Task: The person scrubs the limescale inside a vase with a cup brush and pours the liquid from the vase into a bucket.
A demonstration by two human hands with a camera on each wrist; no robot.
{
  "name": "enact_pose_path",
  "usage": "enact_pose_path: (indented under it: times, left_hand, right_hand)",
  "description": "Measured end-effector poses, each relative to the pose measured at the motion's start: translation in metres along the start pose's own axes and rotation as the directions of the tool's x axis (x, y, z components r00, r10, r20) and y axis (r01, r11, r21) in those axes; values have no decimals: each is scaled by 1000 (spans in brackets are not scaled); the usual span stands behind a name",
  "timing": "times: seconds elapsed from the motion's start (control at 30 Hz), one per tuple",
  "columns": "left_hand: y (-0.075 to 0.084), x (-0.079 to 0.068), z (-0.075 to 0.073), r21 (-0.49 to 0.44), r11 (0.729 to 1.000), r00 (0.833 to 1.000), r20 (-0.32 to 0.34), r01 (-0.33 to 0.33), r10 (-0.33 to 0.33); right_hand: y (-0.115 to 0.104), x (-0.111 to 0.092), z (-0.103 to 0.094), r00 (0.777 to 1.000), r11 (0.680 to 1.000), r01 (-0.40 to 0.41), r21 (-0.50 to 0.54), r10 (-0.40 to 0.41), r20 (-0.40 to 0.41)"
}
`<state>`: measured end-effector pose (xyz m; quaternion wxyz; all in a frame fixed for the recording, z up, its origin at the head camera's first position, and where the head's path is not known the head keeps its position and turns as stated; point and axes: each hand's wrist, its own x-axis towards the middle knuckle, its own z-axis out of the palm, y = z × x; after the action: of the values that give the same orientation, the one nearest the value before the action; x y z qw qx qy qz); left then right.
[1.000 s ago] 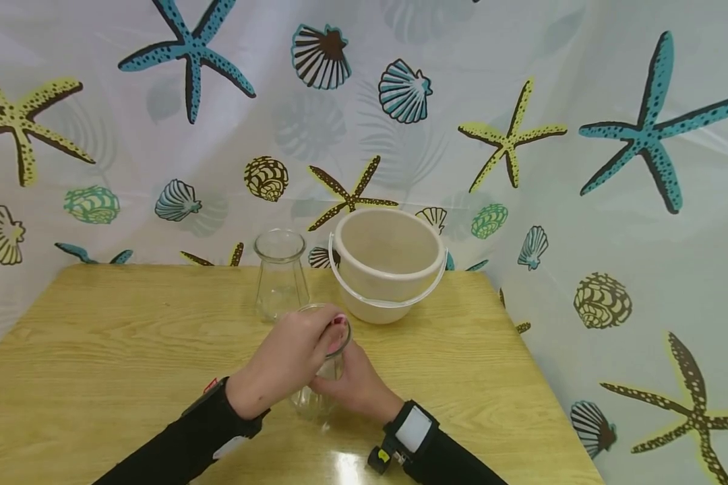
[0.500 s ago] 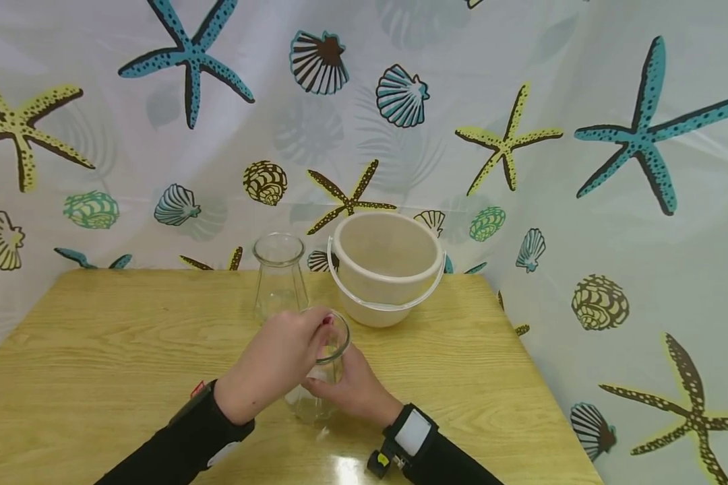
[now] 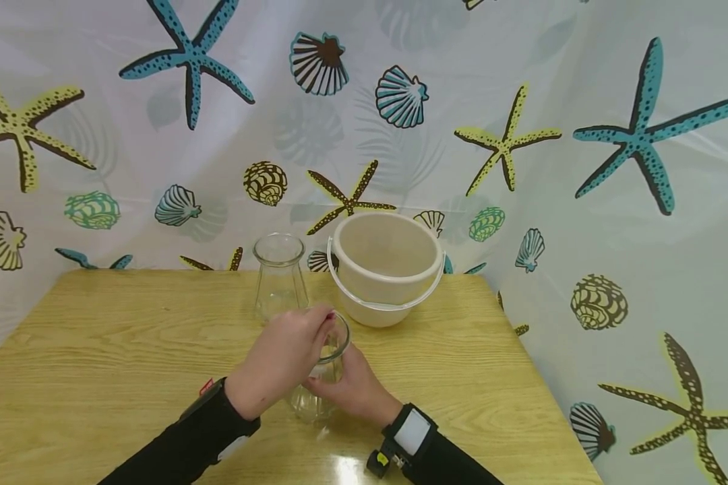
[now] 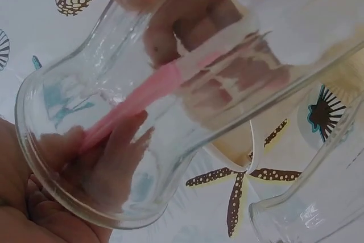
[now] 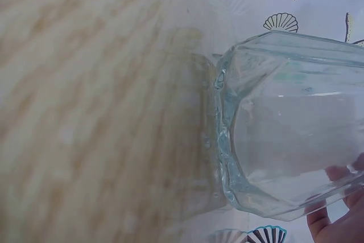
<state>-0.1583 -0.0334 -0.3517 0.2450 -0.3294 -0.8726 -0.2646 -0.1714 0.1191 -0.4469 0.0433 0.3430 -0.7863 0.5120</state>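
A clear glass vase stands tilted near the middle of the table, its mouth toward the upper right. My right hand grips its side. The left hand is at the mouth, its fingers round the pink handle of a bottle brush that reaches down inside. Through the glass, the brush's far end looks white and blurred. In the right wrist view, the thick vase base is close to the tabletop; I cannot tell whether it touches.
Behind the working hands, a second clear glass vase stands upright. A cream bucket with a white handle is at the back right of the wooden table. A curtain printed with starfish and shells hangs behind.
The left hand shifts down and left by half a second ago, then slightly back to the right. My right hand keeps its grip on the vase, almost still.
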Motion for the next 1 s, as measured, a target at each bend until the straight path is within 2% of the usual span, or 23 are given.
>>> enact_pose_path:
  times: [0.1, 0.27, 0.4, 0.6, 0.87, 1.0]
  left_hand:
    - [0, 3, 4, -22, 1000, 1000, 0, -7, 7]
    - [1, 6, 7, -48, 999, 1000, -2, 2, -2]
    - [1, 5, 7, -81, 996, 1000, 3, 26, -26]
    - [3, 2, 3, -130, 990, 999, 20, 46, -44]
    - [5, -2, -6, -191, 979, 996, 67, 74, -62]
    - [5, -3, -11, -173, 983, 994, 94, 68, -52]
  right_hand:
    - [-12, 0, -3, 1000, 999, 24, 36, -24, -3]
    - [-14, 1, -2, 999, 998, 48, 48, -48, 2]
    - [-2, 0, 0, 998, 998, 56, 38, -56, 5]
    - [14, 1, 3, 1000, 1000, 16, 18, -16, 25]
    - [-14, 1, -3, 998, 996, 48, 72, -50, 28]
    - [-19, 2, -4, 999, 996, 32, 82, -35, 36]
